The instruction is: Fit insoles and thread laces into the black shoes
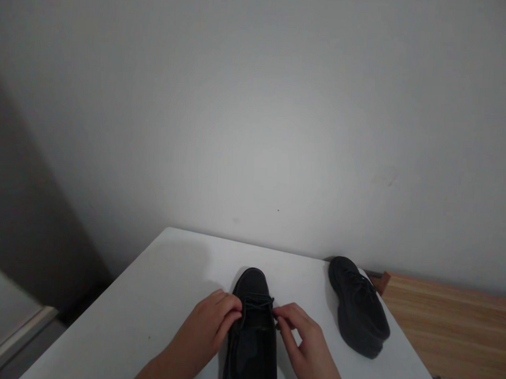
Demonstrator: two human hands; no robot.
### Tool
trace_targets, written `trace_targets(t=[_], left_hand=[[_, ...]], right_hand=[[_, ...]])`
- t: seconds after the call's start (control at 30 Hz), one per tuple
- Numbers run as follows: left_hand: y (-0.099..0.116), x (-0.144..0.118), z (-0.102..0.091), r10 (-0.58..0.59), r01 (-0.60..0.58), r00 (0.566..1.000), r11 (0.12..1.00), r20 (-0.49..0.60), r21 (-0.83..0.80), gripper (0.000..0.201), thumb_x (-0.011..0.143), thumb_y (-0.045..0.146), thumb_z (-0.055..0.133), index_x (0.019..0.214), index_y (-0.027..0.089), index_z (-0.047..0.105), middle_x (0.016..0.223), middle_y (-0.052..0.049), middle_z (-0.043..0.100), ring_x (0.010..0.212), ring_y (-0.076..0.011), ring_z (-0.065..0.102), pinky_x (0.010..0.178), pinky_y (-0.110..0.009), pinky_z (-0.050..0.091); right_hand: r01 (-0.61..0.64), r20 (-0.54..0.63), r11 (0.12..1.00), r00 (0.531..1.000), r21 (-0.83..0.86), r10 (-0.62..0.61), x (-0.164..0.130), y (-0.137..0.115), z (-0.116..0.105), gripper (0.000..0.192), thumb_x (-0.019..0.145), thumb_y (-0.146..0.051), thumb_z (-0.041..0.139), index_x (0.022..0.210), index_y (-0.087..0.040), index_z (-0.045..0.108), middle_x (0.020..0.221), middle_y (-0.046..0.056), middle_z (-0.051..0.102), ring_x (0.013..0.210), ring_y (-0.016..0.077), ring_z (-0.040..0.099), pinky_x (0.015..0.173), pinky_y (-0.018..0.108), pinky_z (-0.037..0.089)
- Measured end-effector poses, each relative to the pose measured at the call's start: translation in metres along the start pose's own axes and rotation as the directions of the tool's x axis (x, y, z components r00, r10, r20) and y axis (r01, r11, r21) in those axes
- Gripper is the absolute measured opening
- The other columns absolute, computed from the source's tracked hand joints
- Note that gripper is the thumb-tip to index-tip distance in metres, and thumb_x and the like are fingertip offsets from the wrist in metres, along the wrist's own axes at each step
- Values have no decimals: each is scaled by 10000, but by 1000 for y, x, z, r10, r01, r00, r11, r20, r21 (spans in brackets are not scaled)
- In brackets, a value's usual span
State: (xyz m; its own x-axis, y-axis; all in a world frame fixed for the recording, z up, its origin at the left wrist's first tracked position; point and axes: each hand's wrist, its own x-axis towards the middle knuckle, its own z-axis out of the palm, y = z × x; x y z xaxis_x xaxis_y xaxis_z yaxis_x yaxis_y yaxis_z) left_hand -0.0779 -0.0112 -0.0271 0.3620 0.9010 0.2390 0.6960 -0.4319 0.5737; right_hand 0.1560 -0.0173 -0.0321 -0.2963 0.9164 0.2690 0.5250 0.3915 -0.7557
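A black lace-up shoe [252, 323] lies on the white table [169, 286], toe pointing away from me. My left hand [207, 330] rests against its left side, fingertips pinching the lace near the top eyelets. On the shoe's right side my right hand [303, 340] pinches the other end of the lace. A second black shoe [359, 306] lies to the right, near the table's far right corner, untouched.
A plain white wall rises right behind the table. A wooden surface [452, 326] sits lower at the right, past the table's edge. To the left the table edge drops toward a dark gap and a pale ledge [8, 324].
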Motion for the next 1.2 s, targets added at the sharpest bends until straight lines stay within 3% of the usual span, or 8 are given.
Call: trace_targets(t=[0.23, 0.37, 0.57, 0.83, 0.93, 1.03, 1.13, 1.2], left_hand=[[24, -3, -6, 11, -11, 997, 1000, 80, 2, 173, 913, 245, 644, 1085, 229, 646, 1032, -63, 660, 946, -240, 631, 832, -343, 501], [31, -1, -4, 3, -9, 994, 999, 107, 50, 162, 920, 182, 586, 1071, 206, 641, 1045, -79, 652, 964, -250, 623, 850, -360, 508], [32, 7, 1, -20, 7, 995, 992, 98, 127, 207, 974, 174, 440, 1071, 160, 622, 1025, -114, 656, 953, -265, 628, 857, -408, 524], [33, 13, 4, -18, -18, 991, 963, 131, 268, 198, 841, 54, 461, 886, 178, 608, 947, -95, 649, 880, -251, 616, 801, -390, 528], [30, 13, 5, 4, -39, 991, 967, 137, 252, 214, 797, 31, 472, 880, 181, 600, 956, -96, 637, 879, -253, 603, 786, -385, 523], [31, 12, 4, 26, -53, 992, 974, 125, 220, 210, 818, 41, 464, 884, 179, 607, 985, -109, 625, 896, -269, 590, 793, -415, 510], [37, 9, -3, 55, -59, 997, 994, 50, 89, 177, 875, 86, 462, 872, 192, 605, 994, -100, 626, 904, -267, 583, 796, -418, 492], [43, 6, -16, 70, -74, 997, 989, -31, -128, 174, 934, 140, 447, 886, 207, 600, 953, -72, 643, 883, -238, 598, 787, -377, 493]], right_hand=[[55, 102, 985, 994, -166, -39, -3, -14, 2, 292, 959, -181, 444, 1238, -222, 516, 1051, 83, 628, 901, 215, 655, 803, 341, 540], [71, 165, 942, 986, -327, -17, 1, -21, 5, 388, 882, -49, 401, 1182, -233, 563, 1092, 90, 601, 922, 226, 664, 799, 344, 542], [3, 131, 858, 989, -514, 75, 10, -30, 13, 388, 774, 17, 450, 1056, -186, 623, 1091, 126, 644, 929, 275, 684, 794, 372, 548], [-6, 133, 736, 982, -676, 130, 23, -39, 15, 310, 857, 23, 466, 953, -208, 650, 962, 84, 679, 769, 244, 711, 644, 318, 518], [10, 130, 759, 987, -651, 98, 24, -36, 18, 275, 892, -6, 467, 945, -211, 644, 1032, 109, 651, 821, 247, 691, 682, 335, 527], [27, 87, 848, 996, -530, 22, 22, -34, 23, 265, 912, -19, 436, 926, -209, 619, 1031, 112, 620, 892, 252, 653, 750, 359, 523], [85, 9, 961, 996, -264, -85, 18, -39, 21, 241, 935, -48, 398, 915, -218, 567, 961, 79, 615, 887, 228, 618, 766, 340, 502], [118, -54, 992, 991, -41, -120, 15, -46, 12, 203, 980, -115, 382, 925, -229, 540, 887, 45, 610, 818, 196, 602, 724, 301, 485]])
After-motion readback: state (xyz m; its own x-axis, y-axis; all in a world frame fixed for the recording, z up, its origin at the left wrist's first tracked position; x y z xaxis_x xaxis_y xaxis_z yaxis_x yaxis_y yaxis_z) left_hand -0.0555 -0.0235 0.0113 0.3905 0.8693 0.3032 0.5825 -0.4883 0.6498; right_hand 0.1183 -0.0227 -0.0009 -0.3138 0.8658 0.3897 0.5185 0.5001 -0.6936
